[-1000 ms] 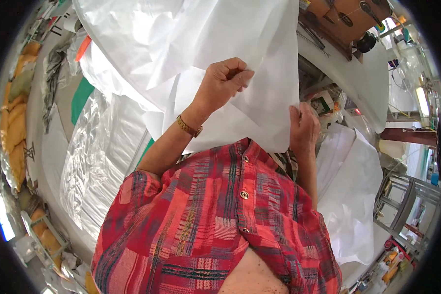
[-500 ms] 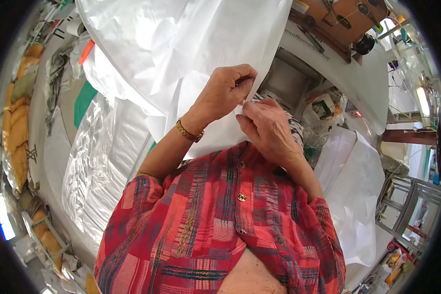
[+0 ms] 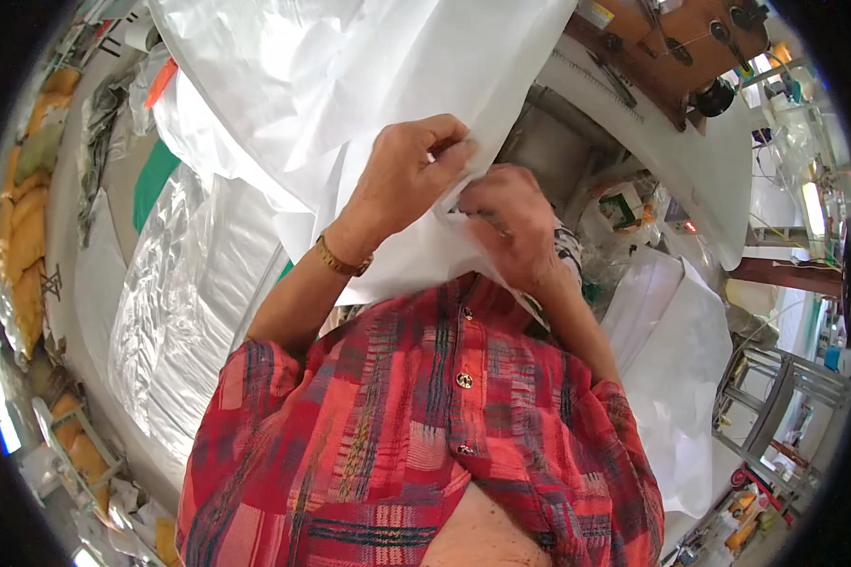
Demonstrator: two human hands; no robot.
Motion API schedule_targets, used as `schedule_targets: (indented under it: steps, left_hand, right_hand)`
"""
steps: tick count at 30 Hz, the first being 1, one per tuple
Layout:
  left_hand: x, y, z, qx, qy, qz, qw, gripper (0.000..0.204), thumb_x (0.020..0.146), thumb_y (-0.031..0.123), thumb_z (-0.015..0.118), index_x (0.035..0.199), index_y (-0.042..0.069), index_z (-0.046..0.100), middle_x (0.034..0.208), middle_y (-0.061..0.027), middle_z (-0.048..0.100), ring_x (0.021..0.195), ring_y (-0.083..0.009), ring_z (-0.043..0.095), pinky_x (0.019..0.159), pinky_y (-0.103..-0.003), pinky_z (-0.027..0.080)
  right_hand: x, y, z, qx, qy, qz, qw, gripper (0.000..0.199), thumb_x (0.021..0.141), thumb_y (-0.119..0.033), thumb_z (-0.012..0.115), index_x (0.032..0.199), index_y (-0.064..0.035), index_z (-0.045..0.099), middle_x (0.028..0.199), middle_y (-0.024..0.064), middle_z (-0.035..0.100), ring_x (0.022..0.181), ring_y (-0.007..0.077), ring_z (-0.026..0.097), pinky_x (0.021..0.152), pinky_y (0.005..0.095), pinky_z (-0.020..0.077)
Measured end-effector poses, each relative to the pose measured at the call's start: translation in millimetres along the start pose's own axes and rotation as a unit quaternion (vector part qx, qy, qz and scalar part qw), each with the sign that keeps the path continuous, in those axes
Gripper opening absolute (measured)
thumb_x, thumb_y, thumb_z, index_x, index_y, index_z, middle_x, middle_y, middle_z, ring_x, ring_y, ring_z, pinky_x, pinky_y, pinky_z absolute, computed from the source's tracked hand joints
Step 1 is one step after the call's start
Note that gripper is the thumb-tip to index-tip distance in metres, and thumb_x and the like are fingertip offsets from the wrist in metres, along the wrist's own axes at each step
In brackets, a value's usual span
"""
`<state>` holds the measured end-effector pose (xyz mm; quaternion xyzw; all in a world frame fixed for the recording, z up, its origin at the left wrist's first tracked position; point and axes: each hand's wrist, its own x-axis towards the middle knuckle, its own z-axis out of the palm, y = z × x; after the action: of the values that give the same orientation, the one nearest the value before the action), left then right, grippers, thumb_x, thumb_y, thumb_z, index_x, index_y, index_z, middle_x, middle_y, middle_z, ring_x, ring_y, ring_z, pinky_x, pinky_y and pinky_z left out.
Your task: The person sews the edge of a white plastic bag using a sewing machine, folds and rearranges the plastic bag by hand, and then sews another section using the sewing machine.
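A large white sheet (image 3: 369, 80), thin and slightly see-through, hangs in front of me and drapes down to my lap. My left hand (image 3: 408, 175), with a gold-coloured watch on its wrist, pinches the sheet's right edge between thumb and fingertips. Just below and to the right, my right hand (image 3: 512, 225) is curled round the same edge, its fingers smeared by motion. A fold of the sheet runs between the two hands and past the right palm. The exact grip of the right fingertips is partly hidden.
A brown sewing machine (image 3: 676, 42) stands on a pale worktable (image 3: 704, 156) at the upper right. More white sheeting (image 3: 667, 369) lies to my right, and shiny plastic-like sheeting (image 3: 194, 312) to my left. Yellow-orange bundles (image 3: 30, 236) line the far left. A metal frame (image 3: 775, 402) stands right.
My left hand has shifted slightly left and up, apart from the right. My right hand has turned and curled in, and part of the sheet now shows beside its palm.
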<state>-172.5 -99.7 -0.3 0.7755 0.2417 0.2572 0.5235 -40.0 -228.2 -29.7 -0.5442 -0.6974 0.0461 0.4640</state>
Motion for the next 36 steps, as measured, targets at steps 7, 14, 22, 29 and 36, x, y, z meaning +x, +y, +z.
schedule_targets:
  steps: [7, 14, 22, 29, 36]
  left_hand:
    - [6, 51, -41, 0.227, 0.138, 0.147, 0.953, 0.008, 0.093, 0.002, 0.061, 0.097, -0.003, 0.065, 0.080, -0.0138, 0.064, 0.065, -0.0175, 0.061, 0.063, -0.030, 0.049]
    - [35, 116, -63, 0.442, -0.091, 0.308, 0.837, 0.019, 0.077, 0.001, 0.060, 0.096, 0.004, 0.061, 0.087, -0.0163, 0.065, 0.082, -0.0374, 0.065, 0.068, -0.042, 0.053]
    - [13, -22, -29, 0.372, 0.009, 0.309, 0.876, 0.018, 0.076, 0.000, 0.058, 0.093, 0.006, 0.055, 0.079, -0.0119, 0.061, 0.077, -0.0321, 0.065, 0.064, -0.042, 0.053]
    - [9, -100, 12, 0.186, 0.162, 0.105, 0.963, 0.005, 0.086, 0.006, 0.061, 0.091, 0.004, 0.061, 0.077, -0.0137, 0.066, 0.072, -0.0365, 0.064, 0.060, -0.040, 0.051]
    - [4, -97, 20, -0.169, 0.039, -0.122, 0.977, 0.017, 0.094, 0.018, 0.065, 0.092, 0.002, 0.069, 0.072, 0.0058, 0.054, 0.066, -0.0043, 0.045, 0.058, -0.022, 0.037]
  right_hand:
    - [33, 145, 133, 0.212, 0.222, 0.217, 0.927, 0.027, 0.090, -0.016, 0.060, 0.112, 0.0004, 0.062, 0.102, 0.0159, 0.067, 0.102, 0.0350, 0.061, 0.098, 0.0432, 0.0431]
    - [124, 171, 159, 0.113, 0.056, 0.123, 0.984, 0.026, 0.093, -0.019, 0.057, 0.110, -0.0010, 0.063, 0.099, 0.0156, 0.067, 0.097, 0.0311, 0.062, 0.091, 0.0413, 0.0463]
    - [74, 110, 144, -0.025, -0.062, 0.069, 0.995, 0.022, 0.095, -0.019, 0.056, 0.109, -0.0025, 0.063, 0.094, 0.0147, 0.066, 0.087, 0.0229, 0.062, 0.081, 0.0347, 0.0495]
    - [65, 89, -6, -0.158, -0.187, 0.201, 0.948, 0.019, 0.087, -0.021, 0.059, 0.099, -0.0076, 0.066, 0.101, 0.0136, 0.066, 0.101, 0.0323, 0.062, 0.087, 0.0476, 0.0469]
    - [74, 81, -20, -0.265, -0.186, -0.230, 0.918, 0.013, 0.083, -0.016, 0.060, 0.095, -0.0140, 0.064, 0.108, 0.0004, 0.059, 0.112, 0.0222, 0.053, 0.102, 0.0439, 0.0387]
